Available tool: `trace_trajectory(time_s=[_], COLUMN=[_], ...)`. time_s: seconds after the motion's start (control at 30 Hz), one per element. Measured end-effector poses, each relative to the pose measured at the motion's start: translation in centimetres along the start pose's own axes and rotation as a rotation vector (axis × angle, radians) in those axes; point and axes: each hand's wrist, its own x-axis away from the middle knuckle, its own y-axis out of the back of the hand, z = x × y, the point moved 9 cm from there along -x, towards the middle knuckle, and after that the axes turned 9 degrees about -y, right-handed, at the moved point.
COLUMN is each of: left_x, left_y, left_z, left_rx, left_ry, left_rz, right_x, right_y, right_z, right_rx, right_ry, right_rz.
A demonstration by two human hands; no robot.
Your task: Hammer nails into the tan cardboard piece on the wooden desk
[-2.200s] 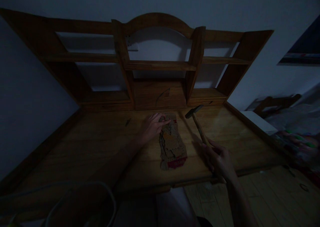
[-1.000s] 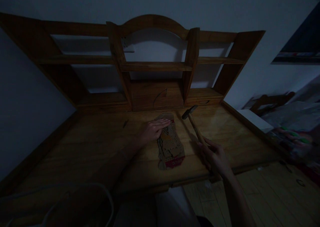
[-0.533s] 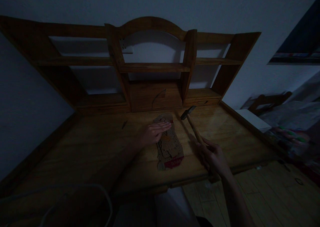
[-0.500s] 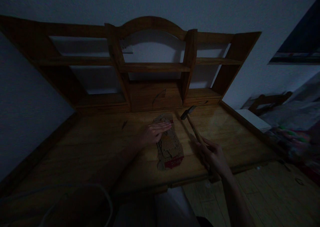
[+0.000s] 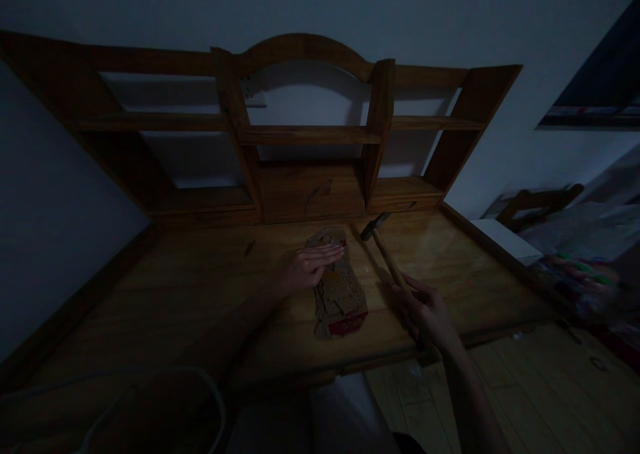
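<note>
A torn, worn piece of brown cardboard [image 5: 346, 299] with a red strip along its near end lies on the wooden desk [image 5: 210, 274]. My left hand [image 5: 311, 266] rests across its upper part, fingers stretched out flat and pointing right. Whether anything lies under those fingers is hidden. To the right, my right hand [image 5: 426, 307] is closed around the wooden handle of a hammer [image 5: 387, 257]. The dark metal hammer head [image 5: 374, 226] points away from me, above the desk and to the right of the cardboard.
At the back of the desk stands a wooden shelf unit [image 5: 310, 135] with small drawers. A small dark sliver [image 5: 249, 247] lies left of the cardboard. A pale cable [image 5: 200, 372] loops at lower left. On the right are a white surface [image 5: 505, 239] and bagged items [image 5: 575, 274].
</note>
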Motion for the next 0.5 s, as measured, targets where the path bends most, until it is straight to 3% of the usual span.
trace_trajectory(time_s=[0.5], left_x=[-0.28], left_y=[-0.35], left_z=[-0.91], left_rx=[-0.026], left_ry=[-0.039], left_rz=[0.064], right_x=[-0.2], right_y=[-0.32], right_z=[0.05], right_rx=[0.006], right_ry=[0.008], right_rz=[0.052])
